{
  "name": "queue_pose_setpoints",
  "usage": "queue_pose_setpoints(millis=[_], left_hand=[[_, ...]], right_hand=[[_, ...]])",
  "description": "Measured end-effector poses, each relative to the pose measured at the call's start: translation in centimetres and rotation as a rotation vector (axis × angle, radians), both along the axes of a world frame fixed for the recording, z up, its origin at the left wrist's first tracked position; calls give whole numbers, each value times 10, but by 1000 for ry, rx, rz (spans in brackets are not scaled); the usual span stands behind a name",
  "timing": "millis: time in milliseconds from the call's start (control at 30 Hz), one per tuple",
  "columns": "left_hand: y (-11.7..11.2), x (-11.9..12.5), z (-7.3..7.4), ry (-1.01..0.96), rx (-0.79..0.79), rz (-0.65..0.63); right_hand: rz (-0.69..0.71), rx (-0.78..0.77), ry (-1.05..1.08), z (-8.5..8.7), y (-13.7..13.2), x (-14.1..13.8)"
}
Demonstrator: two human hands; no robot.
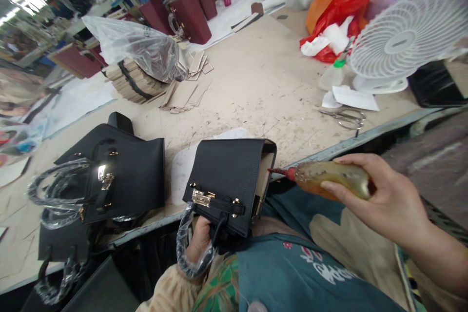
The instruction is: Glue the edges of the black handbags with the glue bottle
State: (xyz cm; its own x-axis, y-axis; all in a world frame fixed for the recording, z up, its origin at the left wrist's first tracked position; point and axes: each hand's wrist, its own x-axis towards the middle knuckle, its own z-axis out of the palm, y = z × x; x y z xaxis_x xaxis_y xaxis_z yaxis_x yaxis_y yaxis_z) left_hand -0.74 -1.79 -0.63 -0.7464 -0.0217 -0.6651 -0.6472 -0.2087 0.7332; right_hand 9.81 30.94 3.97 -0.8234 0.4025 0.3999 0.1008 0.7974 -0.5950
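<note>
A small black handbag (228, 168) with gold fittings lies tilted at the table's front edge, its open side facing right. My left hand (200, 240) grips it from below at the opening, the fingers mostly hidden inside; a plastic-wrapped handle (182, 241) loops round the wrist. My right hand (387, 195) is closed round a squeeze bottle (329, 175) of amber liquid, which looks like glue. Its red nozzle (287, 172) points left, with the tip close to the bag's open side edge; whether they touch I cannot tell.
More black handbags (127, 175) lie to the left. Behind them are stacked card pieces (135, 83) under a plastic bag (146, 51) and several maroon bags (193, 14). Scissors (345, 118), a white fan (405, 41) and a red plastic bag (325, 51) are at the right.
</note>
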Motion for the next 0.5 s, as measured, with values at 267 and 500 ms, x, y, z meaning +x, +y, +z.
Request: queue_pose_setpoints(millis=[267, 500], left_hand=[[4, -1, 5, 61, -9, -36], [3, 1, 14, -13, -39, -39]], right_hand=[[-12, 30, 34, -4, 5, -14], [-27, -279, -116, 9, 9, -3]])
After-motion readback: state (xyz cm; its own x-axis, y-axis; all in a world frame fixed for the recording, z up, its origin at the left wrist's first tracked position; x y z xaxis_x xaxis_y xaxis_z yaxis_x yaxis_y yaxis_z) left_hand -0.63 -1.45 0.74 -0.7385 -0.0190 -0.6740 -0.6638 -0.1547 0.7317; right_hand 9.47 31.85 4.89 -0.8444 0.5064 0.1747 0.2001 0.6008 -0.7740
